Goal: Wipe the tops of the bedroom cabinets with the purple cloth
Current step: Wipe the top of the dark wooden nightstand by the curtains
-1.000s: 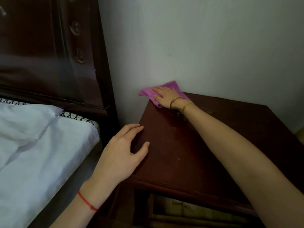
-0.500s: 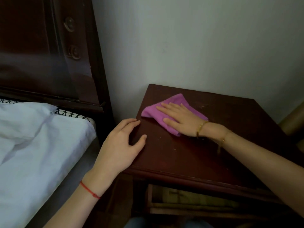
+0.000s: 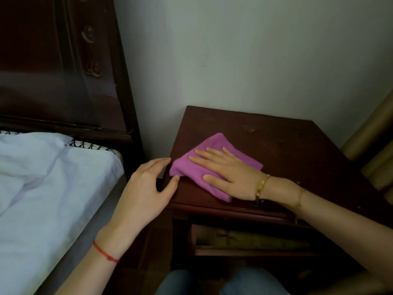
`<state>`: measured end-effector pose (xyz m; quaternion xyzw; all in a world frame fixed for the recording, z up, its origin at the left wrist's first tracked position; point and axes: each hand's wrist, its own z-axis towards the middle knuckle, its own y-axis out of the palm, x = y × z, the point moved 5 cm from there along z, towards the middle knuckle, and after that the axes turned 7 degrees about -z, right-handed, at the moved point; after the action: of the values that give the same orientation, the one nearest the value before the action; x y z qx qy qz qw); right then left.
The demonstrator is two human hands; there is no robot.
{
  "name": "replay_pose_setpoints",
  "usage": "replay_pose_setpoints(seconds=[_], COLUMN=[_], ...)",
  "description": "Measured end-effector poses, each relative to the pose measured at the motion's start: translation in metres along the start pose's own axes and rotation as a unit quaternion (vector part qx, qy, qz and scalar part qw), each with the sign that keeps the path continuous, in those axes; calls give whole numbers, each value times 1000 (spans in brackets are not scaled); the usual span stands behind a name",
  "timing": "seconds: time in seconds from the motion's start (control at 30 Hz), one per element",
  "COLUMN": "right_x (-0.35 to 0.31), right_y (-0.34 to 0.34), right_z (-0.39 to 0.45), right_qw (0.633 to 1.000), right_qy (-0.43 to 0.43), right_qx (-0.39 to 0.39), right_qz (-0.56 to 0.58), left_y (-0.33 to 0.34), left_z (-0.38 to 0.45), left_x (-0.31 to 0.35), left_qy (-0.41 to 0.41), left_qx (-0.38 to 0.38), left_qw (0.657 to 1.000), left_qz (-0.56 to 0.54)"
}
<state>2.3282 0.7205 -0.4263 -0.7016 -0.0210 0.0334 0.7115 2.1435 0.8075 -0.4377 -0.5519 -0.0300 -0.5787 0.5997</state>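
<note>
A dark wooden bedside cabinet stands against the wall, its top scuffed and speckled. The folded purple cloth lies on the near left part of that top. My right hand presses flat on the cloth with straight fingers pointing left. At the cabinet's left front corner, my left hand rests with its fingers along the edge and the thumb tip on the top, beside the cloth.
A bed with a white sheet and a dark headboard sits left of the cabinet, with a narrow gap between. An open shelf lies below the cabinet top. Tan rolled objects lean at the right. My knees are at the bottom.
My right hand has dragged the cloth from the cabinet's far left corner toward the near left edge. My left hand has stayed at the corner.
</note>
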Motion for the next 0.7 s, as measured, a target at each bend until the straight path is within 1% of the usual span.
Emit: replay_pose_setpoints(seconds=[0.07, 0.2, 0.27, 0.33, 0.47, 0.53, 0.6, 0.7], right_x=[5, 45, 46, 29, -14, -18, 1, 39], right_y=[-2, -5, -3, -1, -1, -1, -2, -4], right_z=[6, 63, 81, 75, 11, -15, -18, -2], right_qw=[1000, 995, 992, 995, 1000, 1000, 1000, 995], right_qy=[0, 90, 110, 84, -5, -25, 2, 98], right_qx=[-8, -42, -44, -33, 11, 6, -12, -31], right_qz=[8, -23, -38, -40, -12, 9, 12, -18], left_y=[-1, -1, -2, -2, -1, -1, -2, -2], left_z=[-5, -7, -8, -8, -9, -9, -9, -7], left_x=[-1, -1, -2, -3, -1, -1, 0, 3], left_qy=[0, -2, 2, 7, 17, 17, 21, 33], left_qx=[3, 10, 12, 12, 9, 6, 7, 3], left_qw=[1000, 1000, 1000, 1000, 1000, 1000, 1000, 999], left_qz=[-1, -4, 0, 3, -1, 5, 17, 29])
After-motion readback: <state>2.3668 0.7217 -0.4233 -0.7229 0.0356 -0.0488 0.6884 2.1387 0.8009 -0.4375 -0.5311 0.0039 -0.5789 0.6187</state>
